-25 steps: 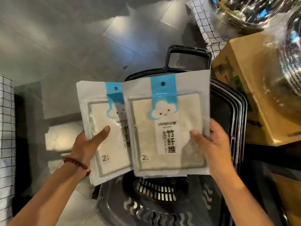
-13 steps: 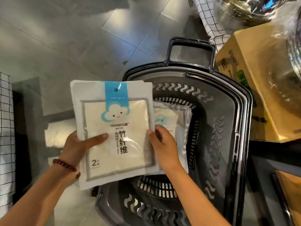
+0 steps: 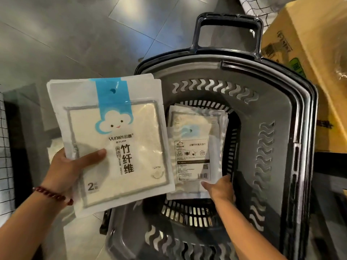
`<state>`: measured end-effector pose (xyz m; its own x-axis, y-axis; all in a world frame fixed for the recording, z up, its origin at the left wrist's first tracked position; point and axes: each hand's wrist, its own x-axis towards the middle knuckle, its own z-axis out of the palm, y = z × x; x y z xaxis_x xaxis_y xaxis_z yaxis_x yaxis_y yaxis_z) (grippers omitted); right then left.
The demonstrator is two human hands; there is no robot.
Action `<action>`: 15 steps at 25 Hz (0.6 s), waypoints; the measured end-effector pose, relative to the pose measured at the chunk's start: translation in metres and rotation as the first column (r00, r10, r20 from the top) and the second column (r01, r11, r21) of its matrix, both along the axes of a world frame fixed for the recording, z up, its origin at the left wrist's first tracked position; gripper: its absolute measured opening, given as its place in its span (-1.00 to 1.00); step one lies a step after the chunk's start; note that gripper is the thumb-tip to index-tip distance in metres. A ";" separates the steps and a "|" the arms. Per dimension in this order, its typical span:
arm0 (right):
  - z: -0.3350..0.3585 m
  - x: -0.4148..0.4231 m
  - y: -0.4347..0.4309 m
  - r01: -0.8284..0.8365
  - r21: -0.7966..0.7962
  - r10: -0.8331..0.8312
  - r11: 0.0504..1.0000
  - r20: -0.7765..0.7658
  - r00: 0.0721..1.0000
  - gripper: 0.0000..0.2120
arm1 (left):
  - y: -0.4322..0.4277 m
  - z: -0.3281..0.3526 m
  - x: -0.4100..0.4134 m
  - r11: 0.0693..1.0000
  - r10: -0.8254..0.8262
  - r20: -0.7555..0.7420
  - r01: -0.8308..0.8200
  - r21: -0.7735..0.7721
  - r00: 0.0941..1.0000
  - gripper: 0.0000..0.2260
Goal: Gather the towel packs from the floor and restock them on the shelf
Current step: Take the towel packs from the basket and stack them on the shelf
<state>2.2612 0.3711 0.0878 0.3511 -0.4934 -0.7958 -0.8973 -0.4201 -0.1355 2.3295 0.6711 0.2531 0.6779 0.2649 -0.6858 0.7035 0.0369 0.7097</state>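
Note:
My left hand (image 3: 63,169) holds a stack of white towel packs (image 3: 131,147) upright to the left of the basket, thumb across the front pack. That pack has a blue tab and a cloud face. More towel packs (image 3: 195,147) lie in the grey plastic basket (image 3: 272,109), the top one with its printed back up. My right hand (image 3: 221,192) is down inside the basket and grips that top pack at its lower right corner.
The basket's black handle (image 3: 227,17) points away from me over grey floor tiles. A cardboard box (image 3: 309,53) stands close on the right. Checked cloth (image 3: 5,166) hangs at the far left. Something white (image 3: 54,149) lies on the floor behind the held stack.
My right hand's pack has joined the stack in my left hand. My right hand then dropped into the basket onto the packs there. The view has tilted down.

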 end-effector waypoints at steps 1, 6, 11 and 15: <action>0.000 0.001 0.001 0.020 -0.024 -0.020 1.000 -0.005 1.000 -0.36 | 0.000 0.000 0.000 1.000 -0.004 0.009 0.004 0.002 1.000 -0.35; 0.030 -0.003 0.001 -0.009 0.294 -0.056 0.956 0.211 0.976 -0.66 | -0.003 0.005 0.001 1.000 -0.014 0.031 0.014 0.006 0.999 -0.15; 0.094 0.013 -0.015 -0.220 0.123 0.039 0.968 0.788 0.615 -0.60 | -0.012 0.009 0.004 0.999 -0.002 0.034 0.003 -0.039 0.999 -0.14; 0.092 0.032 -0.012 -0.300 -0.461 0.545 0.835 0.629 0.554 -0.45 | -0.020 0.006 0.009 0.994 0.041 0.051 -0.036 -0.103 0.998 -0.38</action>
